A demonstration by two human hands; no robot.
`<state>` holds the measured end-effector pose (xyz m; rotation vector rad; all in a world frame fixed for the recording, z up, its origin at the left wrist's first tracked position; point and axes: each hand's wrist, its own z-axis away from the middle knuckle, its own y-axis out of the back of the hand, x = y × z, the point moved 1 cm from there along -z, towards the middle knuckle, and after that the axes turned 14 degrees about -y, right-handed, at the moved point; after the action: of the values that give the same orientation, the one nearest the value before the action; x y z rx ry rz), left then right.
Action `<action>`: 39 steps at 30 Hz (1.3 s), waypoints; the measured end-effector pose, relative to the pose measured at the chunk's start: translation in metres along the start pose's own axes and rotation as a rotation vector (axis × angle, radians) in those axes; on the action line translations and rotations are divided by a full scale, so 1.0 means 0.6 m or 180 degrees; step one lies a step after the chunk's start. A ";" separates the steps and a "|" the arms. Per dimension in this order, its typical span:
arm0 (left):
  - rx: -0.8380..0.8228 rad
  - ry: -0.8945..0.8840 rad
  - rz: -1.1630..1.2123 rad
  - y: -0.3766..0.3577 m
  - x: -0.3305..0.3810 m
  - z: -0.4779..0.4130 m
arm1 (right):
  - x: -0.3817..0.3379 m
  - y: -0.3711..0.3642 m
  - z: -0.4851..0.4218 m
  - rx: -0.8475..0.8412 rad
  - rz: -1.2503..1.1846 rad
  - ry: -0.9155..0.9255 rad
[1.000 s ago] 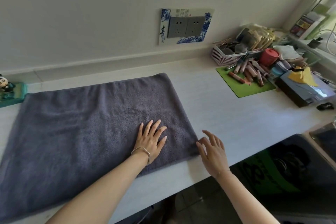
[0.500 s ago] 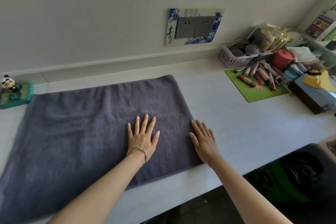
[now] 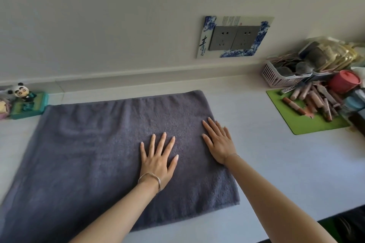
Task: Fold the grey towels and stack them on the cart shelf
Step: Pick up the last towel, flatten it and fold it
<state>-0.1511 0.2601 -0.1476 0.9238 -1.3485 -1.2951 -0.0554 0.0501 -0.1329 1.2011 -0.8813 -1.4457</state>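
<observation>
Grey towel (image 3: 110, 144) is pressed flat on the counter (image 3: 276, 163) under both open, empty hands: left hand (image 3: 158, 160) mid-cloth, right hand (image 3: 218, 142) at its right edge; uneven smoothing could skew the fold.

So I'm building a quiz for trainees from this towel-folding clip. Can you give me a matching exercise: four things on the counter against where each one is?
Things:
1. left hand
2. right hand
3. panda figure
4. green mat

Places:
A. at the far left, by the wall
B. flat at the right edge of the grey towel
C. at the right, under a pile of crayon-like sticks
D. flat on the towel, fingers spread, a bangle on the wrist

Pairs: 1-D, 2-B, 3-A, 4-C
</observation>
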 end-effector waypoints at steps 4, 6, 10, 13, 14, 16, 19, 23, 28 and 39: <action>-0.0052 -0.0087 0.0008 -0.001 0.001 -0.014 | 0.011 0.000 0.004 0.0045 -0.0007 -0.0089; -0.0050 -0.0209 0.0025 0.001 0.000 -0.019 | 0.018 -0.003 0.014 0.0041 -0.0084 -0.0216; -0.0052 -0.0596 0.0117 0.016 0.007 -0.032 | 0.044 -0.016 0.055 0.0193 -0.0221 -0.0522; -0.0226 -0.0699 0.0269 0.027 0.021 -0.043 | 0.051 -0.022 0.103 0.0272 -0.0219 -0.0802; -0.0272 -0.0691 0.0291 0.032 0.025 -0.047 | 0.050 -0.021 0.116 0.0276 -0.0228 -0.0842; -0.0351 -0.0622 0.0287 0.044 0.030 -0.048 | 0.044 -0.018 0.148 0.0349 -0.0160 -0.0837; -0.0440 -0.0516 0.0204 0.060 0.033 -0.028 | 0.032 -0.011 0.203 0.0453 -0.0008 -0.0658; -0.0571 -0.0353 0.0181 0.069 0.047 0.024 | 0.010 -0.004 0.258 0.0284 -0.0031 -0.0401; -0.0237 -0.0181 0.0373 0.065 0.109 0.115 | 0.026 0.019 0.275 -0.0041 -0.0226 0.0150; -0.0907 0.0325 0.0249 0.016 0.266 0.175 | 0.128 0.041 0.201 -0.0535 0.0889 0.1091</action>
<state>-0.2840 0.1294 -0.1052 0.7229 -1.0773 -1.3208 -0.1655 -0.0379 -0.0988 1.1077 -0.6471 -1.0297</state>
